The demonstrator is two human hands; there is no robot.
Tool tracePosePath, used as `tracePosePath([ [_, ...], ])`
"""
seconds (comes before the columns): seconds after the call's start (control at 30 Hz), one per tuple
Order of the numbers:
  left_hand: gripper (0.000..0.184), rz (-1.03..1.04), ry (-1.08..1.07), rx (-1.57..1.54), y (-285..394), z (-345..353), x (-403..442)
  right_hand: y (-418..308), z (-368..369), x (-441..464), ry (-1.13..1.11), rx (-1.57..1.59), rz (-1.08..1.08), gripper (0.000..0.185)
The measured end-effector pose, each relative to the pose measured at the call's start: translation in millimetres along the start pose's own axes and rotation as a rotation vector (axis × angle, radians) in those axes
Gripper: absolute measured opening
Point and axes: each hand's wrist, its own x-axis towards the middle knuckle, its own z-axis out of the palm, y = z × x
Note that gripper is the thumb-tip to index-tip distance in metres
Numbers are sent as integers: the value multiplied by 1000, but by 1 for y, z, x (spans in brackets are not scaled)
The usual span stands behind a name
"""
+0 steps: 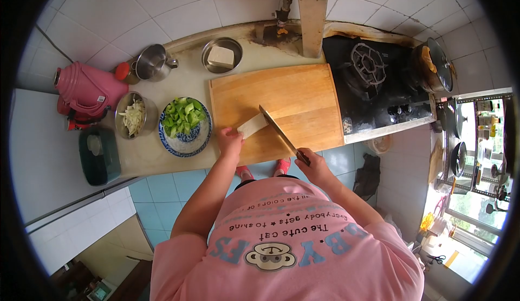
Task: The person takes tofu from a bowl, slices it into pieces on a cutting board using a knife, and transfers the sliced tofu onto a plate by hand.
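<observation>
A white block of tofu [252,126] lies at a slant on the wooden cutting board [303,92]. My left hand [231,140] holds its left end, fingers curled against it. My right hand [314,165] is closed round the dark handle of a kitchen knife [278,129]. The blade stands on edge at the tofu's right end; whether it has cut in I cannot tell. Behind the board, another piece of tofu [221,57] sits in a steel bowl [206,65]. Left of my left hand is a blue-patterned plate [198,145] bearing chopped green peppers [183,118].
A steel bowl [151,122] of sliced white vegetable, a green container [103,163], a pink thermos [97,88] and a steel cup [156,63] stand to the left. On the right is a black gas stove [352,103] with a lidded pot [436,65]. A pipe column [313,25] rises behind the board.
</observation>
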Motion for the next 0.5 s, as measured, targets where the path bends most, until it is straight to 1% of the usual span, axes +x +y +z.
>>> tracePosePath([
  [0.03,55,-37,3,-60,-2,0,3,-2,0,0,-4,2,-2,33],
  [0.17,52,-55,-32,-99,-9,1,6,3,5,1,2,-11,-30,32],
  [0.27,51,-20,-32,-66,-13,0,6,-1,5,1,-4,5,-7,33],
  [0.3,49,12,-26,0,-7,-1,0,-2,4,0,-3,5,-8,33],
  [0.33,46,44,-21,66,-1,-2,-5,-2,4,-1,42,-8,-63,33],
  [0.37,46,45,-22,67,0,-5,-1,-3,3,-3,85,-20,-117,33],
  [0.4,44,257,100,362,-2,-13,10,-6,-1,-5,88,-21,-119,33],
  [0.43,43,471,224,657,5,-20,14,-11,-8,-8,106,-99,-156,33],
  [0.47,42,506,228,523,14,-29,19,-16,-15,-11,127,-178,-191,34],
  [0.5,46,650,197,362,22,-34,29,-21,-22,-13,132,-178,-189,34],
])
